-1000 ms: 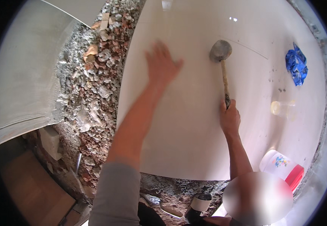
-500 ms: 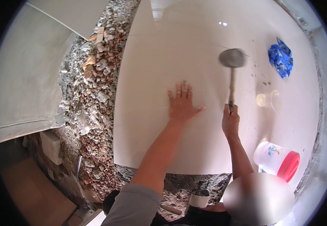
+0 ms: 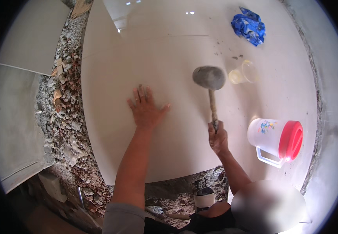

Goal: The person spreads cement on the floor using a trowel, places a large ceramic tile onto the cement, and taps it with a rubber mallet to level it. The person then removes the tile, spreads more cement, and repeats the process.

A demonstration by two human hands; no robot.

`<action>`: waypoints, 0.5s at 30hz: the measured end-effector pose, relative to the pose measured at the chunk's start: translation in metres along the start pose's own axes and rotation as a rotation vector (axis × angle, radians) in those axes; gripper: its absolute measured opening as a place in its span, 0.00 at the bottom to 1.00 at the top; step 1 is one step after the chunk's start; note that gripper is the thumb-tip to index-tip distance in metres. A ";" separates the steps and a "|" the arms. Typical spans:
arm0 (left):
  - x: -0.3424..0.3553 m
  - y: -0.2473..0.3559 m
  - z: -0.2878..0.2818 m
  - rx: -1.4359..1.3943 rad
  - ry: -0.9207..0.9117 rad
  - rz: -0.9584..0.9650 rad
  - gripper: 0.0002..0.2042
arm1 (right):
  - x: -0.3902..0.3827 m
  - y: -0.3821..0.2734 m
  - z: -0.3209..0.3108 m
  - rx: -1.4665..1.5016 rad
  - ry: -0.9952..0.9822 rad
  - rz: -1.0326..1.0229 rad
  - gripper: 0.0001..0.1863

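Observation:
My left hand (image 3: 146, 109) lies on a large pale glossy tile (image 3: 165, 152), fingers spread apart. To its right, my right hand (image 3: 217, 136) grips the wooden handle of a mallet (image 3: 209, 77) with a grey head, which is over the tile beside a small clear plastic cup (image 3: 245, 72). A white pitcher (image 3: 264, 132) with a red lid lies on its side to the right of my right hand. Farther up on the tile is a crumpled blue wrapper (image 3: 249, 27), with small dark crumbs below it.
A strip of rubble (image 3: 69, 132) runs along the tile's left edge, beside grey slabs (image 3: 15, 113). A pale block (image 3: 50, 185) and a metal bar (image 3: 80, 197) lie lower left. A grey wall (image 3: 330, 78) borders the right. A white-banded object (image 3: 204, 199) is at the bottom.
The view has shifted. Compared with a second ago, my left hand is lower on the tile, and the mallet in my right hand is nearer me and closer to the cup.

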State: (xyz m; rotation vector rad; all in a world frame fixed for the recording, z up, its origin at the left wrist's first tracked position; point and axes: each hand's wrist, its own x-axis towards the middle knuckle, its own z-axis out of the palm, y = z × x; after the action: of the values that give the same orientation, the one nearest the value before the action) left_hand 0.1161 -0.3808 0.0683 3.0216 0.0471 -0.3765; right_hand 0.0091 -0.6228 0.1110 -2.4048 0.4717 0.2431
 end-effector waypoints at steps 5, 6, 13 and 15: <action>0.001 -0.002 0.002 0.050 0.041 0.005 0.49 | -0.010 0.007 -0.003 0.077 -0.008 -0.021 0.19; 0.001 -0.001 0.002 0.072 0.047 0.008 0.49 | -0.013 0.008 -0.004 0.124 0.002 0.053 0.20; 0.001 0.068 0.013 -0.019 0.019 0.298 0.50 | -0.027 0.019 -0.011 0.203 0.098 0.058 0.16; 0.004 0.083 0.017 -0.017 0.065 0.248 0.49 | -0.030 0.023 -0.014 0.096 0.080 0.129 0.16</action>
State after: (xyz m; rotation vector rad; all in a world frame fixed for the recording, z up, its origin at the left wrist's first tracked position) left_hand 0.1189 -0.4647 0.0586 2.9721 -0.3151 -0.2533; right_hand -0.0267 -0.6404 0.1172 -2.2998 0.6617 0.1774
